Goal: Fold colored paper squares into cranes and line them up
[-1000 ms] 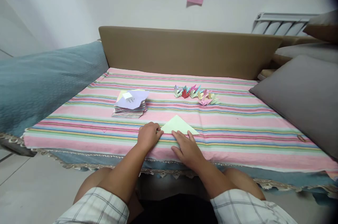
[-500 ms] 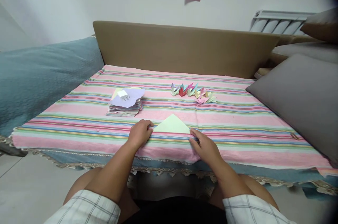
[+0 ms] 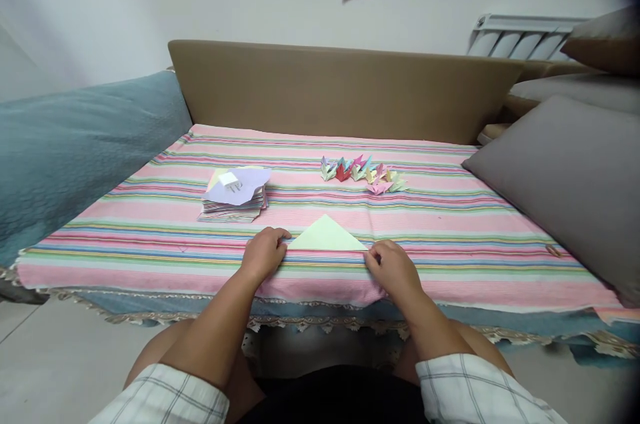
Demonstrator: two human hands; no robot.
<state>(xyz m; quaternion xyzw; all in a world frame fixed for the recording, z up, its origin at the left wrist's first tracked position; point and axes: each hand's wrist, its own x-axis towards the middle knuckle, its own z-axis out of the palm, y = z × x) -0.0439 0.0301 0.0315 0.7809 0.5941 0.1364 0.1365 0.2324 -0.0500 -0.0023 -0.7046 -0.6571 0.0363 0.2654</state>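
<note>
A pale green sheet of paper, folded into a triangle, lies flat on the striped cloth with its point facing away from me. My left hand is closed at the triangle's left corner, thumb and fingers on the paper. At the right corner, my right hand pinches the tip between thumb and forefinger. The long folded edge runs straight between both hands, on the side nearest me.
Left of the triangle stands a stack of paper sheets, topped by a white plug adapter. Several small folded paper figures sit farther back. A grey cushion leans at the right; a blue armrest bounds the left.
My right hand has shifted slightly right and its fingers have closed into a pinch at the corner. My left hand stays at its corner. The view has moved a little.
</note>
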